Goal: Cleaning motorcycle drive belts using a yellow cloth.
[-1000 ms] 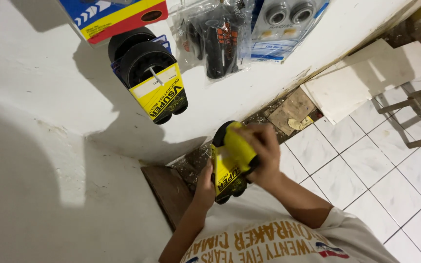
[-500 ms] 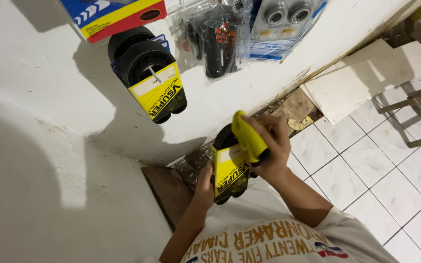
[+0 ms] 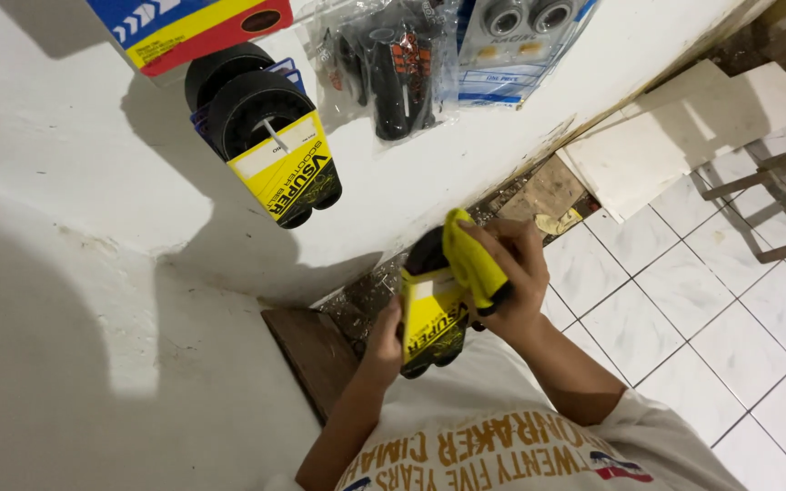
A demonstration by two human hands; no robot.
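Left hand (image 3: 384, 341) grips the stiff black rubber belt's yellow cardboard sleeve (image 3: 431, 318); right hand (image 3: 516, 273), at two o'clock, presses a soft yellow cloth (image 3: 470, 259) on it.

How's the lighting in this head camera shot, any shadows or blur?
Head view: hard light throws dark shadows on the white wall beneath the hanging packaged belt; the right hand with its yellow cloth looks sharp; glare whitens the floor tiles.

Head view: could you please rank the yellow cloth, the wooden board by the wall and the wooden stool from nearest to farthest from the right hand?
1. Yellow cloth: in the right hand itself.
2. Wooden board: lower left, leaning at the wall's foot.
3. Wooden stool: far right, on the tiled floor.
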